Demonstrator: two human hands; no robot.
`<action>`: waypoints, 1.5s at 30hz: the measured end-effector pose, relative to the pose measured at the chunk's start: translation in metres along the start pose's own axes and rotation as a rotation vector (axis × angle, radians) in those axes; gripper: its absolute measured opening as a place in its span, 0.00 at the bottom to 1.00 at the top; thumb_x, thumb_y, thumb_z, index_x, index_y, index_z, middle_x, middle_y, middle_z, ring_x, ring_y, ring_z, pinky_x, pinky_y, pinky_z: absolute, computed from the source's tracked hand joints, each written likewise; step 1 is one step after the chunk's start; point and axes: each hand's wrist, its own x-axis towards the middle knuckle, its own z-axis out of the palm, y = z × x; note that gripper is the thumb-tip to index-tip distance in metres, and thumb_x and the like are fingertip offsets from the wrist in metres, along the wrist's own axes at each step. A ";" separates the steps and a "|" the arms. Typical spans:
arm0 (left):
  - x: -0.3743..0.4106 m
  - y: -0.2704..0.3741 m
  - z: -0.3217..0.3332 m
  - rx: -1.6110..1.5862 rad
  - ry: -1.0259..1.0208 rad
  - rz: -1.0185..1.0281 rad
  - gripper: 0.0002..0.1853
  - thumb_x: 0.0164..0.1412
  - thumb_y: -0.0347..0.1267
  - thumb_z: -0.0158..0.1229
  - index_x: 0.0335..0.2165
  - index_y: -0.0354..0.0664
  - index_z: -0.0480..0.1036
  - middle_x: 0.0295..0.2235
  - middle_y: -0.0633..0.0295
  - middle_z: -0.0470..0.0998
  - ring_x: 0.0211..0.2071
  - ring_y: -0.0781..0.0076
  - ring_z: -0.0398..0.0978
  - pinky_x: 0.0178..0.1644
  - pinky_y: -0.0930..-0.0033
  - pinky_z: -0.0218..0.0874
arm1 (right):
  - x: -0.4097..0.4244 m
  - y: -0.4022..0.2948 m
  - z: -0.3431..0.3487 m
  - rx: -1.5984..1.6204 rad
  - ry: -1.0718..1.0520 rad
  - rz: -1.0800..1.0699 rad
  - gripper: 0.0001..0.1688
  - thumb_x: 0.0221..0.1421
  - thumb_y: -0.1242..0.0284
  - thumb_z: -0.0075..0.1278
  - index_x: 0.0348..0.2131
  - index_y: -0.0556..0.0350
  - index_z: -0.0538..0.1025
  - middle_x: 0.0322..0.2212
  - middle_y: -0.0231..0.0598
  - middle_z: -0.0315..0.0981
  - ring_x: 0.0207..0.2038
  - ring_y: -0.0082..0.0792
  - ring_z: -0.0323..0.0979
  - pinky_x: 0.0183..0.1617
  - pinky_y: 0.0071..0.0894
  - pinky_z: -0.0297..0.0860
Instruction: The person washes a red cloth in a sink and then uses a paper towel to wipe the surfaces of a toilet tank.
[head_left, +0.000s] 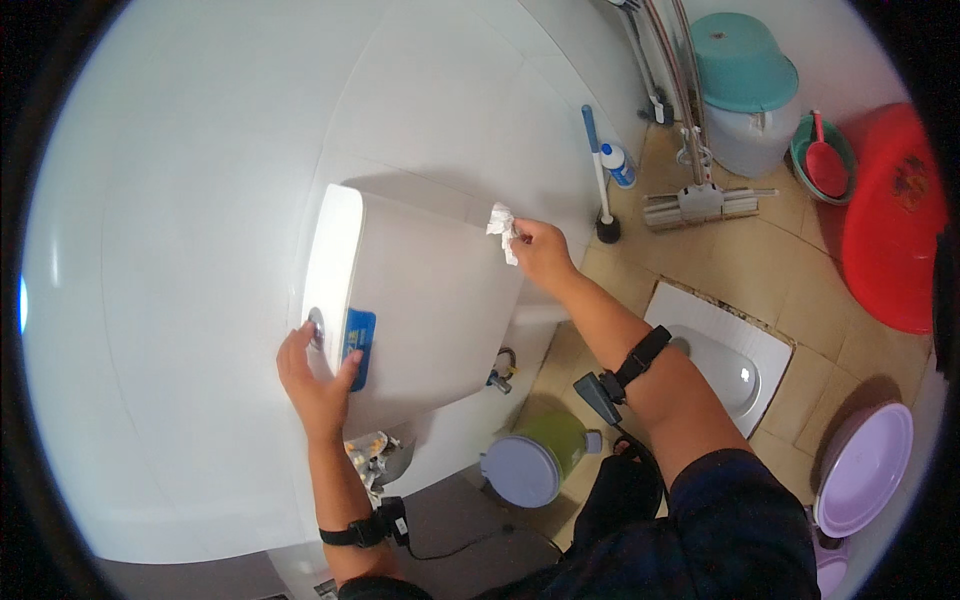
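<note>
A white wall-mounted toilet cistern (435, 300) is before me, with a round chrome flush button (316, 328) on its lid and a blue label (358, 350) that bears writing. My left hand (319, 379) rests at the cistern's edge, fingers at the button and thumb by the label; it grips no loose thing. Between the thumb and fingers of my right hand (541, 253) is a crumpled piece of white tissue (501, 223), held close to the cistern's far side. Whether the tissue touches the cistern, I cannot tell.
A squat toilet (720, 367) is set in the tiled floor. Around it are a green lidded bin (559, 442), purple basin (866, 472), red basin (889, 247), flat mop (701, 206), toilet brush (602, 176), blue-capped bottle (618, 166) and lidded bucket (750, 135). An angle valve (500, 381) sits below the cistern.
</note>
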 end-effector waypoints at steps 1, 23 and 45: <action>0.001 0.002 0.000 0.006 -0.012 -0.008 0.37 0.37 0.37 0.73 0.47 0.38 0.68 0.46 0.51 0.70 0.50 0.50 0.63 0.55 0.55 0.54 | 0.010 0.000 -0.001 -0.006 -0.045 -0.021 0.13 0.48 0.75 0.46 0.34 0.55 0.78 0.18 0.46 0.71 0.21 0.39 0.69 0.29 0.37 0.66; 0.006 0.001 -0.003 -0.032 -0.076 -0.036 0.39 0.38 0.42 0.72 0.49 0.37 0.68 0.49 0.49 0.68 0.52 0.49 0.64 0.57 0.55 0.54 | 0.100 -0.123 0.057 0.087 -0.593 -0.444 0.13 0.59 0.73 0.42 0.41 0.56 0.76 0.34 0.44 0.66 0.40 0.43 0.66 0.44 0.36 0.63; 0.003 -0.005 0.000 -0.035 -0.081 -0.024 0.39 0.39 0.43 0.71 0.49 0.35 0.68 0.50 0.48 0.67 0.53 0.50 0.63 0.58 0.55 0.53 | 0.117 -0.109 0.070 0.027 -0.552 -0.488 0.14 0.57 0.69 0.48 0.43 0.45 0.79 0.38 0.44 0.76 0.40 0.42 0.73 0.43 0.35 0.68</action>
